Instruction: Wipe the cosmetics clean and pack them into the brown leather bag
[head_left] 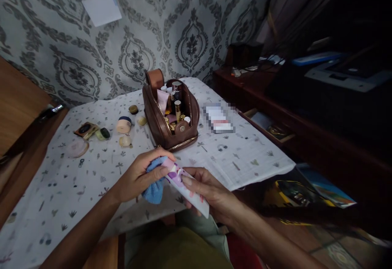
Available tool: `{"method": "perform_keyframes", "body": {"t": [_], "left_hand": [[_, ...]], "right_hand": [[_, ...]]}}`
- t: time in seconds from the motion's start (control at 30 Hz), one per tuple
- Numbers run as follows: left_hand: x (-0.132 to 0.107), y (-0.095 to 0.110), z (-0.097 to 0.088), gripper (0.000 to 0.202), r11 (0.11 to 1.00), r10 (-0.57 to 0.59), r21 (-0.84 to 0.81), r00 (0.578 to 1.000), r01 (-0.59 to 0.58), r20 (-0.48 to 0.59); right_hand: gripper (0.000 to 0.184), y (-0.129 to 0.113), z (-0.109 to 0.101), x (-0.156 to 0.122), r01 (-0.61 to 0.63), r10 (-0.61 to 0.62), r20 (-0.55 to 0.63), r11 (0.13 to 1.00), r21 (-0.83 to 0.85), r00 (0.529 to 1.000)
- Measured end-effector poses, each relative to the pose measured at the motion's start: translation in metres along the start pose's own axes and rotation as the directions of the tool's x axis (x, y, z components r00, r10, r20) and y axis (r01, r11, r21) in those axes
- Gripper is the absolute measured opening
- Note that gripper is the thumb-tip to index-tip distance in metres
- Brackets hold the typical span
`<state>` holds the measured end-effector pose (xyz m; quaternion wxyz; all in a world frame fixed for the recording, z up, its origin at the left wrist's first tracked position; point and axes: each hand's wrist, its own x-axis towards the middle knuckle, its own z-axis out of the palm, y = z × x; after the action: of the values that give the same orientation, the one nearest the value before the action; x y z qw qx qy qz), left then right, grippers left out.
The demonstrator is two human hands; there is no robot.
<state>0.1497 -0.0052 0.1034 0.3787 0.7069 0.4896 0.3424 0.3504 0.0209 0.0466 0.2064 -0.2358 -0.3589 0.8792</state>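
My left hand (143, 175) is closed round a blue cloth (154, 191), which it presses over the upper end of a squeeze tube (191, 195). The tube is white and pink with purple print, tilted down to the right. My right hand (205, 189) grips the tube's body, thumb on top and fingers underneath. The tube's cap end is hidden by the cloth and my left fingers. Just beyond my hands stands an open brown toiletry bag (156, 126), holding several bottles and a pale pink tube (163, 101).
Left of the bag lie several small jars, among them a peach jar with a dark lid (123, 125), a green jar (102, 134) and a round clear container (77, 148). A blurred-out flat item (218, 118) lies right of the bag. A dark red desk with an open drawer (269, 128) borders the right side.
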Motion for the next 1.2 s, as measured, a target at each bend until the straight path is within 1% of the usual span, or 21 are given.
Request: {"method": "perform_keyframes", "body": {"t": [0.07, 0.13, 0.2, 0.3, 0.37, 0.43, 0.5, 0.57, 0.63, 0.7, 0.77, 0.83, 0.9, 1.07, 1.13, 1.2], "left_hand": [[0.000, -0.003, -0.001, 0.028, 0.997, 0.080, -0.003, 0.997, -0.080, 0.017], [0.000, -0.006, -0.002, 0.028, 0.992, 0.128, -0.007, 0.991, -0.128, 0.037], [0.000, -0.010, -0.001, 0.030, 0.994, 0.103, -0.023, 0.994, -0.102, 0.030], [0.002, -0.014, 0.002, 0.031, 0.999, 0.003, -0.053, 0.999, -0.006, -0.041], [0.005, -0.015, 0.004, 0.030, 0.998, -0.032, -0.062, 0.998, 0.028, -0.059], [0.008, -0.017, 0.004, 0.029, 0.997, -0.032, -0.068, 0.999, 0.030, -0.032], [0.011, -0.019, 0.003, 0.029, 0.997, -0.010, -0.081, 1.000, 0.011, 0.008], [0.014, -0.021, 0.001, 0.030, 0.995, 0.016, -0.095, 0.999, -0.013, 0.030], [0.016, -0.023, 0.000, 0.031, 0.993, 0.044, -0.114, 0.998, -0.039, 0.044], [0.019, -0.023, 0.001, 0.030, 0.990, 0.068, -0.127, 0.995, -0.059, 0.069], [0.022, -0.022, 0.003, 0.028, 0.990, 0.091, -0.113, 0.990, -0.078, 0.107], [0.026, -0.019, 0.006, 0.026, 0.993, 0.100, -0.070, 0.988, -0.092, 0.120], [0.029, -0.016, 0.011, 0.026, 0.995, 0.098, -0.023, 0.990, -0.096, 0.097], [0.037, -0.012, 0.020, 0.028, 0.997, 0.072, 0.033, 0.997, -0.073, 0.026], [0.039, -0.010, 0.022, 0.030, 0.997, 0.056, 0.052, 0.997, -0.054, -0.043], [0.041, -0.009, 0.023, 0.037, 0.996, -0.002, 0.083, 0.986, 0.016, -0.164]], "right_hand": [[0.050, 0.005, 0.000, 0.002, -0.029, 0.024, 0.044, 0.993, 0.111, 0.999], [0.050, 0.008, 0.000, 0.003, -0.021, 0.011, 0.053, 0.981, 0.192, 0.999], [0.050, 0.009, 0.001, 0.003, -0.001, -0.008, 0.042, 0.979, 0.204, 0.999], [0.049, 0.007, 0.002, 0.003, 0.034, -0.031, -0.027, 0.992, 0.124, 0.999], [0.049, 0.006, 0.002, 0.004, 0.035, -0.029, -0.064, 0.995, 0.093, 0.998], [0.050, 0.008, 0.000, 0.006, 0.024, -0.017, -0.050, 0.989, 0.149, 0.999], [0.050, 0.013, -0.004, 0.009, 0.006, -0.007, 0.002, 0.970, 0.243, 1.000], [0.049, 0.017, -0.008, 0.011, -0.008, -0.004, 0.041, 0.956, 0.295, 0.999], [0.049, 0.017, -0.011, 0.011, -0.027, 0.008, 0.076, 0.964, 0.264, 0.997], [0.051, 0.013, -0.013, 0.010, -0.020, 0.006, 0.084, 0.985, 0.171, 0.996], [0.051, 0.007, -0.015, 0.008, 0.038, -0.041, 0.057, 0.997, 0.062, 0.998], [0.050, 0.001, -0.016, 0.008, 0.120, -0.120, 0.017, 0.993, -0.007, 0.993], [0.048, -0.003, -0.019, 0.009, 0.161, -0.161, -0.002, 0.986, -0.033, 0.987], [0.045, -0.010, -0.026, 0.009, 0.206, -0.207, -0.017, 0.977, -0.047, 0.978], [0.043, -0.015, -0.029, 0.008, 0.250, -0.253, -0.026, 0.964, -0.090, 0.967], [0.044, -0.022, -0.031, 0.006, 0.294, -0.304, -0.062, 0.947, -0.129, 0.951]]}}
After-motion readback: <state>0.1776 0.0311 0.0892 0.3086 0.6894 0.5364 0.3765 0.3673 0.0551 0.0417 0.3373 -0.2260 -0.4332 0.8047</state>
